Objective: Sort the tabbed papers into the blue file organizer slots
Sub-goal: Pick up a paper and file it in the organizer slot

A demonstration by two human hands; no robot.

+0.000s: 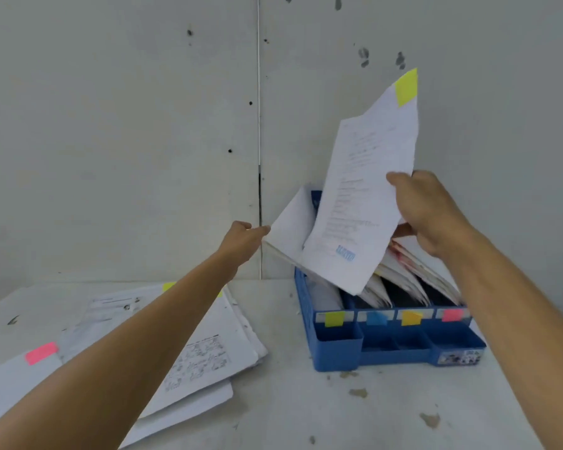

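A blue file organizer (338, 352) stands on the table at the right, against the wall. Its slots carry a yellow label (334, 318), a blue label (376, 318), an orange label (411, 317) and a pink label (452, 315). My right hand (433, 211) grips a white printed sheet (364, 196) with a yellow tab (406, 87) at its top corner, held above the leftmost slot. My left hand (244, 237) pinches the edge of the papers (293, 228) standing in that slot and pulls them leftward. Filed papers (403, 271) lean in the other slots.
A loose pile of tabbed papers (208, 345) lies on the white table (338, 417) at the left, under my left forearm, with a pink tab (41, 352) and a yellow tab (169, 286) showing. A grey wall (143, 125) rises right behind the organizer.
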